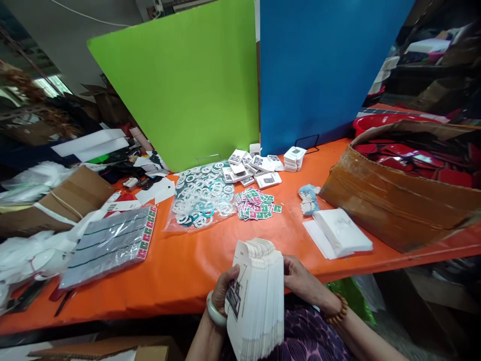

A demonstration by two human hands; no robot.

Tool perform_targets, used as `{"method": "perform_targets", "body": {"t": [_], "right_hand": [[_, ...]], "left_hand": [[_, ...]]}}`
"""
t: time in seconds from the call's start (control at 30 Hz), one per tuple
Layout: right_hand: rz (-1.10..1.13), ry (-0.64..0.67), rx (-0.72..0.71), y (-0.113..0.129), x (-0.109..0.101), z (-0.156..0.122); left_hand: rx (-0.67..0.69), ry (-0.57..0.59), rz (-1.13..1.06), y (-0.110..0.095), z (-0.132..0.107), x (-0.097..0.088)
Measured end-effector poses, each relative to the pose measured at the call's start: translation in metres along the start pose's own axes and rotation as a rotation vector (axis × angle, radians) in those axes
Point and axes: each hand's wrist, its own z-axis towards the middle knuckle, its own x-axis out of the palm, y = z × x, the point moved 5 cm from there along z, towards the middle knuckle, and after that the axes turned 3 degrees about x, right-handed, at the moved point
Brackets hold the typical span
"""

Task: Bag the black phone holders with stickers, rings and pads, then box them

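1. Your left hand (224, 285) pinches the white card stack (260, 296).
2. Your right hand (302, 281) touches its side; if it grips, I cannot tell.
3. This stack is at the desk's (180, 276) near edge.

In the grip, the stack of cards (261, 301) is white, with small black print and a dark picture. Left of the grip, the bangle (214, 312) is pale greenish white; right of it, the bead bracelet (341, 312) is brown. The clothing (310, 333) below is purple with a dark, curving pattern. Beyond the grip, the table (180, 271) is orange, the stickers (256, 204) pink, green and white, the rings (205, 193) white and teal. Farther left, the packet (108, 248) is grey with dark green stripes. To the right, the carton (394, 200) is brown, its pieces (406, 152) red. Farthest off, the left board (188, 90) is lime green, the right board (319, 65) blue.
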Motion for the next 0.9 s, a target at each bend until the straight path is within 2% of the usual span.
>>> {"method": "perform_targets", "body": {"t": [0.07, 0.17, 0.27, 0.33, 0.53, 0.6, 0.73, 0.8, 0.9], "right_hand": [[0.092, -0.054, 0.009, -0.004, -0.002, -0.002], [0.353, -0.123, 0.052, -0.013, -0.004, -0.005], [0.601, -0.048, 0.099, -0.016, 0.002, -0.008], [0.689, -0.003, 0.103, -0.013, 0.003, -0.009], [0.51, 0.134, 0.223, -0.012, -0.006, -0.015], [0.522, 0.086, 0.207, -0.009, -0.016, -0.018], [0.542, -0.074, 0.063, 0.009, -0.038, -0.026], [0.452, -0.006, 0.015, 0.021, -0.039, -0.033], [0.159, 0.243, -0.009, 0.037, -0.025, -0.047]], "left_hand": [[0.015, 0.004, 0.015, 0.0, -0.002, 0.0], [0.053, 0.02, 0.017, -0.003, -0.001, 0.004], [0.091, 0.037, 0.009, -0.007, 0.002, 0.01], [0.102, 0.044, 0.011, -0.009, 0.004, 0.011], [0.01, 0.027, 0.081, -0.009, -0.002, 0.002], [-0.019, 0.009, 0.104, -0.007, -0.007, 0.002], [0.005, -0.056, 0.198, -0.011, -0.011, 0.009], [0.016, -0.08, 0.228, -0.015, -0.006, 0.015], [-0.016, -0.165, 0.148, -0.018, 0.004, 0.019]]}}
